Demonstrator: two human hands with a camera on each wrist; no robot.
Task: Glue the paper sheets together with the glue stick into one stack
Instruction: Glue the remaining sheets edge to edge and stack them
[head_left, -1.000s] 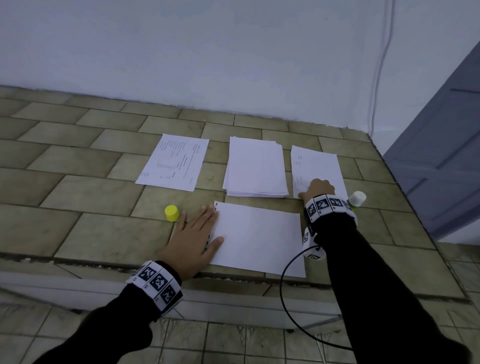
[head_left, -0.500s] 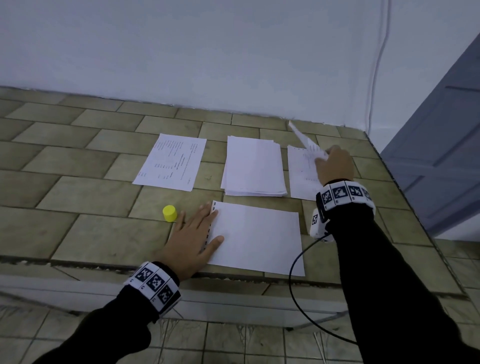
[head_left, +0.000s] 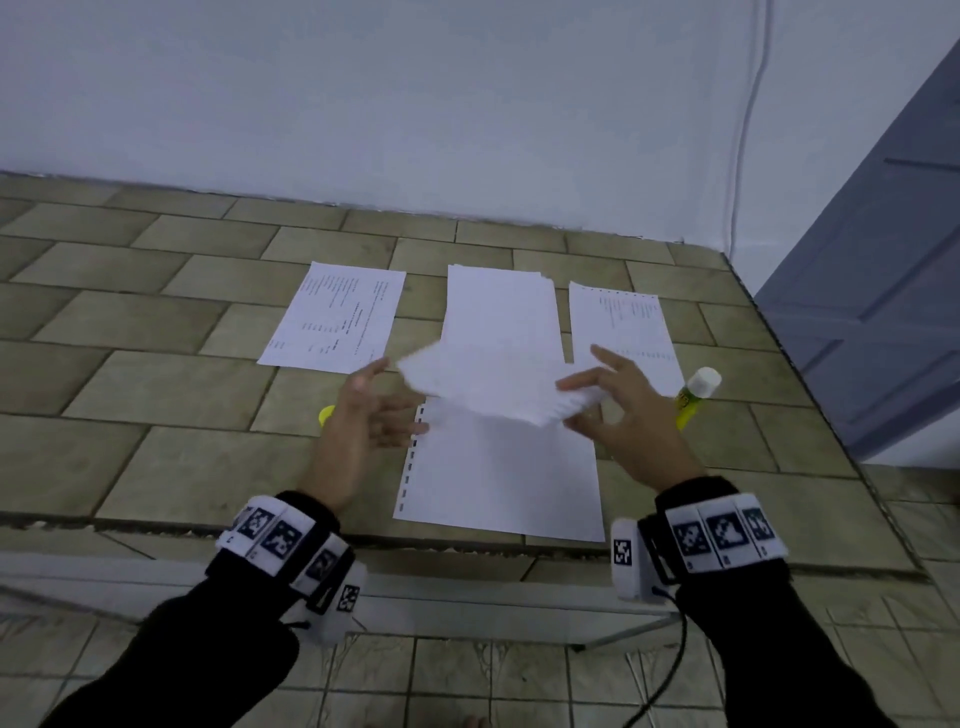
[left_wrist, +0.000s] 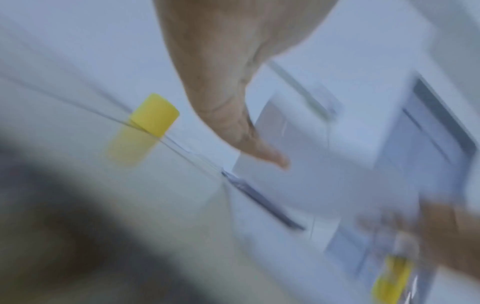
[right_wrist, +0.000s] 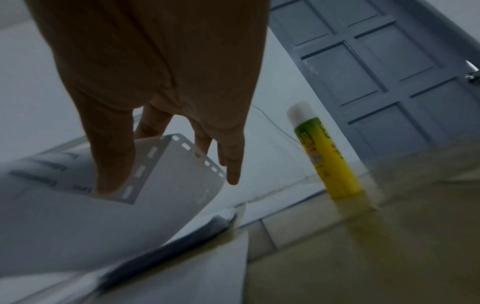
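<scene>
The right hand (head_left: 623, 415) pinched one edge of a loose sheet (head_left: 493, 387), thumb on top beside the punched holes and fingers beneath, as the right wrist view showed. The sheet hung in the air, bowed and blurred. The left hand (head_left: 371, 410) was spread, fingers straight, its fingertips near the sheet's opposite edge; whether they touched it I could not tell.

Directly below, at the counter's front edge, lay the base sheet (head_left: 498, 473) with punched holes down its left side. Behind it, toward the wall, were a printed page (head_left: 335, 317), a paper pile (head_left: 501, 306) and another printed page (head_left: 618, 322). The glue stick (head_left: 693, 397) stood uncapped near the counter's right edge, its yellow cap (head_left: 326, 414) left of the base sheet.

Risks, in my judgement: held on one side only, the sheet could sag and land askew, bonding out of line or creased. The right wrist could knock over the nearby glue stick.
</scene>
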